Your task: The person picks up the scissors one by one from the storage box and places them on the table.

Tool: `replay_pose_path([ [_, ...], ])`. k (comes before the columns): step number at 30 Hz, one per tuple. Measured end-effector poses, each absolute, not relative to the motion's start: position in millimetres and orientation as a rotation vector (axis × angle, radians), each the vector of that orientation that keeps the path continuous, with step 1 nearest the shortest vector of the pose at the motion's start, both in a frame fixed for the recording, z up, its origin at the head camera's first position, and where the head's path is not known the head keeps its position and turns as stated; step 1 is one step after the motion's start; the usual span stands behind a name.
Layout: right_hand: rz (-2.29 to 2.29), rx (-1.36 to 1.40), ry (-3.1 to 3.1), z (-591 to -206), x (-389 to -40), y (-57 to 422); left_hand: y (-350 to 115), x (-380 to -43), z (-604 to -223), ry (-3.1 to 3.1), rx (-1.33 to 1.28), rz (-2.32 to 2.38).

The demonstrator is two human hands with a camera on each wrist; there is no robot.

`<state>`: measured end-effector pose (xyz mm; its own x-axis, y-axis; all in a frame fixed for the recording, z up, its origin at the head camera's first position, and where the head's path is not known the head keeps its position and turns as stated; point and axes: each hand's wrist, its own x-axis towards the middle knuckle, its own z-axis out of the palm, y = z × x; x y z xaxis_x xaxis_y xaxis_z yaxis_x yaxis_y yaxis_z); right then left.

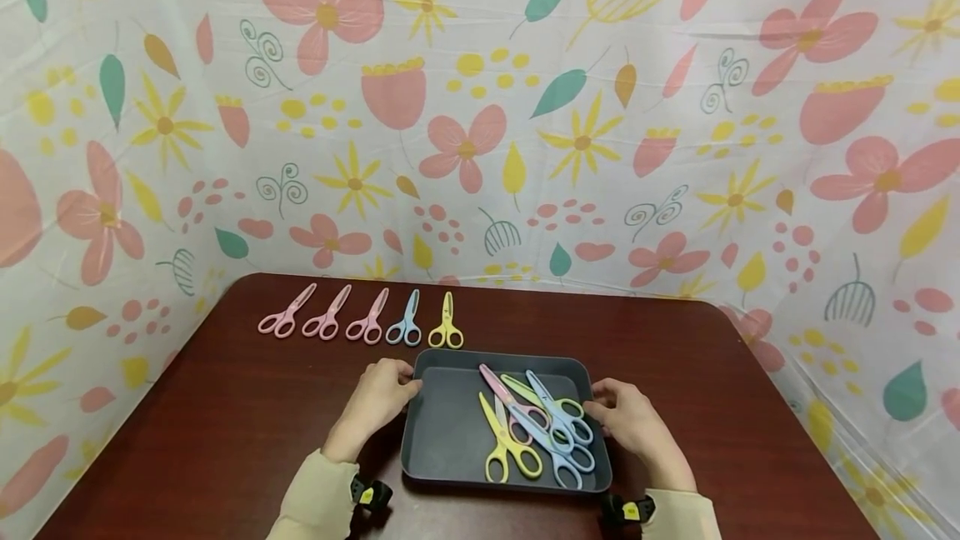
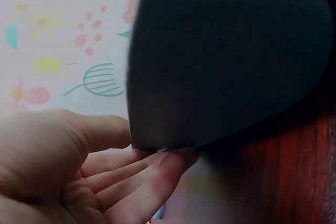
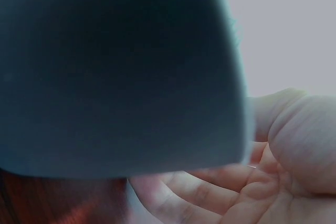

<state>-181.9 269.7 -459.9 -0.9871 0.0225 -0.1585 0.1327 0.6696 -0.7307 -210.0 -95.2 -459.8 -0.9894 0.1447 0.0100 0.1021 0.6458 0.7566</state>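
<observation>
A dark grey rectangular tray [image 1: 444, 427] with rounded corners is at a wooden table [image 1: 285, 432], held at both sides by a person's bare hands. The left hand [image 1: 377, 397] grips the tray's left side toward the far corner, its thumb against the wall and its fingers bent beneath the lower edge. The right hand [image 1: 630, 417] grips the tray's right side in much the same way, fingers below. Whether the tray touches the tabletop cannot be told.

A loose heap of craft scissors overlaps in the right half of the tray. Yellow scissors [image 1: 503, 433] are nearest its middle; pink scissors [image 1: 497, 382], pale green scissors [image 1: 517, 387] and light blue scissors [image 1: 543, 390] cross beside them, most handles toward the tray's near right corner. The exact number is hard to tell.

Beyond the tray, a row of five closed scissors runs leftward from its far left corner: a yellow pair [image 1: 447, 317] nearest, then a light blue pair [image 1: 407, 319], then three pink pairs [image 1: 371, 317], all with blades pointing away from the person. Behind the tray hangs a white floral cloth [image 1: 675, 182]. Pale sleeves [image 1: 313, 494] reach in from the tray's near side.
</observation>
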Motion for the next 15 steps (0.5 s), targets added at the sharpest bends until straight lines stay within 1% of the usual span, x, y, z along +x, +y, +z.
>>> replay_pose_path([
  [4, -1.211, 0.143, 2.742, -458.6, -181.2, 270.2, -96.5, -209.1, -460.0, 2.753, 0.240, 1.293],
  [15, -1.285, 0.124, 2.719, -451.0, -176.8, 269.9, -97.1, -210.0, -459.8, 2.692, 0.195, 1.306],
])
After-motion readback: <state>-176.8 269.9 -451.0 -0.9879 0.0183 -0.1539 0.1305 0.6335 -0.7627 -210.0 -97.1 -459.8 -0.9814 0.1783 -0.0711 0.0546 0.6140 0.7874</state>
